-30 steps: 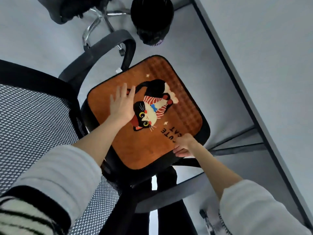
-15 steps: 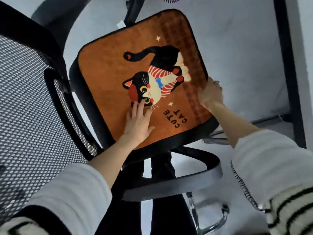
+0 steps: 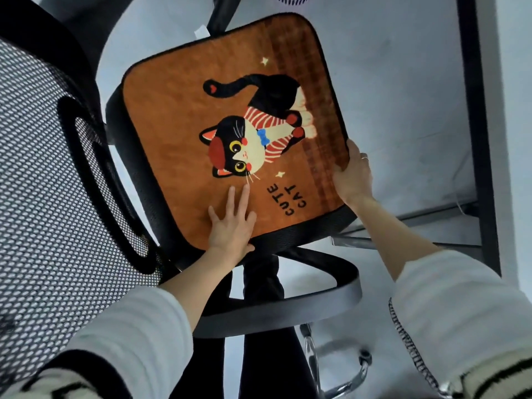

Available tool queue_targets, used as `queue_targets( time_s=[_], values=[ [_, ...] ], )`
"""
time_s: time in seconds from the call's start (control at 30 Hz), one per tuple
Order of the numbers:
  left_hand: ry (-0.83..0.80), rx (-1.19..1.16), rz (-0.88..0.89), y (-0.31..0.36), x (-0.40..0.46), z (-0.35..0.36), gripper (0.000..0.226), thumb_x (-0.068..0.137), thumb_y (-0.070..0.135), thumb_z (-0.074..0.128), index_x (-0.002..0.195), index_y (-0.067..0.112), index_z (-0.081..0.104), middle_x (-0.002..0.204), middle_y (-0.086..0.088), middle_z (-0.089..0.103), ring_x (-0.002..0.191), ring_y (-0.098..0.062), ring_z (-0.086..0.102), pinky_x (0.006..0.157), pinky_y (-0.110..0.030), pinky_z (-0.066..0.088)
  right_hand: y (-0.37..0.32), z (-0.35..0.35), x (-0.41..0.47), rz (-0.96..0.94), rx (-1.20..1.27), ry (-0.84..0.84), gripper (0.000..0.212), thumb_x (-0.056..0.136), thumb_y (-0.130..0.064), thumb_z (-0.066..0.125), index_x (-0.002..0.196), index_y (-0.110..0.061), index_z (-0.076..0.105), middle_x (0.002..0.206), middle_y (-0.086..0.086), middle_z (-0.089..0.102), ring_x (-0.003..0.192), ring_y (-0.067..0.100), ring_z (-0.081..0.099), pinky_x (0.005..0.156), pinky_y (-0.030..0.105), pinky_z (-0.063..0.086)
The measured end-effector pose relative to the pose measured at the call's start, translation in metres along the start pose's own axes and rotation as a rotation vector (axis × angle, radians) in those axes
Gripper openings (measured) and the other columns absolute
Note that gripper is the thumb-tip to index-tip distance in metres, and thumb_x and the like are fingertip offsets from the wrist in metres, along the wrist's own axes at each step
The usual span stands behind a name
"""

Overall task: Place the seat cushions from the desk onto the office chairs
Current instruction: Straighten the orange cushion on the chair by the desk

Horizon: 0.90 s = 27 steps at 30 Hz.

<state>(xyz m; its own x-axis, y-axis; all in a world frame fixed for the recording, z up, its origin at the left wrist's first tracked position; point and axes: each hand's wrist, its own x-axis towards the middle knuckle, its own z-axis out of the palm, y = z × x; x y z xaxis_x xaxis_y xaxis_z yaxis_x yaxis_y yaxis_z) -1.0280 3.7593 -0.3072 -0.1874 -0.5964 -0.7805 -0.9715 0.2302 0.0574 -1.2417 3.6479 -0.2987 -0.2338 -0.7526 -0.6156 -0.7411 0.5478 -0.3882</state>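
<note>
An orange seat cushion (image 3: pixel 172 116) printed with a black cat and the words CUTE CAT lies on the black seat of an office chair (image 3: pixel 302 228). My left hand (image 3: pixel 231 226) rests flat on the cushion's near edge, fingers spread, holding nothing. My right hand (image 3: pixel 352 175) grips the cushion's right edge, thumb on top and fingers curled under it. The cushion covers nearly the whole seat, with a strip of black seat showing along the near and left sides.
The chair's mesh backrest (image 3: pixel 43 182) fills the left. A grey armrest (image 3: pixel 288 306) curves below the seat, above the chrome base (image 3: pixel 339 381). The desk's black frame leg (image 3: pixel 475 139) and white desk edge (image 3: pixel 512 110) stand close on the right.
The view has closed in on the chair. My right hand slid from the cushion's near edge to its right edge, and my left hand moved back from the middle to the near edge.
</note>
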Motion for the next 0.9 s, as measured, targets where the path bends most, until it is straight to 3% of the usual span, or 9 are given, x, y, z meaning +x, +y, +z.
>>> queue_targets(
  time_s=[0.23, 0.4, 0.5, 0.67, 0.9],
  values=[
    [-0.006, -0.059, 0.012, 0.003, -0.002, -0.002, 0.026, 0.087, 0.024, 0.058, 0.108, 0.013, 0.045, 0.152, -0.013, -0.029, 0.140, -0.042, -0.022, 0.107, -0.069, 0.017, 0.008, 0.001, -0.003, 0.030, 0.070, 0.001, 0.052, 0.093, -0.015, 0.042, 0.144, -0.021, 0.033, 0.131, 0.010, 0.052, 0.118, 0.031, 0.050, 0.101, 0.037, 0.039],
    [-0.104, -0.077, 0.074, -0.009, -0.014, -0.005, 0.018, 0.094, 0.024, 0.047, 0.109, 0.014, 0.051, 0.154, -0.010, -0.027, 0.140, -0.040, -0.022, 0.110, -0.065, 0.018, 0.009, 0.003, -0.018, 0.135, 0.174, 0.024, 0.058, 0.092, 0.000, 0.028, 0.146, -0.021, 0.030, 0.131, 0.010, 0.056, 0.116, 0.030, 0.053, 0.098, 0.034, 0.043],
    [-0.177, -0.137, 0.083, -0.011, -0.023, -0.010, 0.004, 0.094, 0.019, 0.048, 0.096, 0.016, 0.048, 0.154, -0.009, -0.026, 0.140, -0.039, -0.023, 0.110, -0.064, 0.019, 0.011, 0.000, -0.026, 0.172, 0.176, -0.012, 0.060, 0.092, 0.002, 0.030, 0.147, -0.021, 0.029, 0.138, 0.009, 0.050, 0.124, 0.030, 0.049, 0.104, 0.033, 0.039],
    [-0.227, -0.185, 0.072, -0.013, -0.027, -0.010, 0.013, 0.092, 0.015, 0.051, 0.083, 0.017, 0.041, 0.154, -0.007, -0.026, 0.140, -0.037, -0.025, 0.109, -0.065, 0.019, 0.015, 0.002, -0.030, 0.202, 0.214, -0.036, 0.064, 0.087, 0.003, 0.032, 0.146, -0.022, 0.030, 0.141, 0.010, 0.047, 0.124, 0.032, 0.048, 0.106, 0.042, 0.041],
    [-0.227, -0.231, 0.047, -0.009, -0.029, -0.011, 0.017, 0.090, 0.012, 0.052, 0.078, 0.016, 0.041, 0.155, -0.007, -0.024, 0.141, -0.037, -0.024, 0.109, -0.065, 0.020, 0.019, 0.006, -0.028, 0.225, 0.333, -0.019, 0.063, 0.088, 0.006, 0.029, 0.144, -0.022, 0.035, 0.145, 0.008, 0.044, 0.132, 0.027, 0.042, 0.110, 0.036, 0.037]
  ],
)
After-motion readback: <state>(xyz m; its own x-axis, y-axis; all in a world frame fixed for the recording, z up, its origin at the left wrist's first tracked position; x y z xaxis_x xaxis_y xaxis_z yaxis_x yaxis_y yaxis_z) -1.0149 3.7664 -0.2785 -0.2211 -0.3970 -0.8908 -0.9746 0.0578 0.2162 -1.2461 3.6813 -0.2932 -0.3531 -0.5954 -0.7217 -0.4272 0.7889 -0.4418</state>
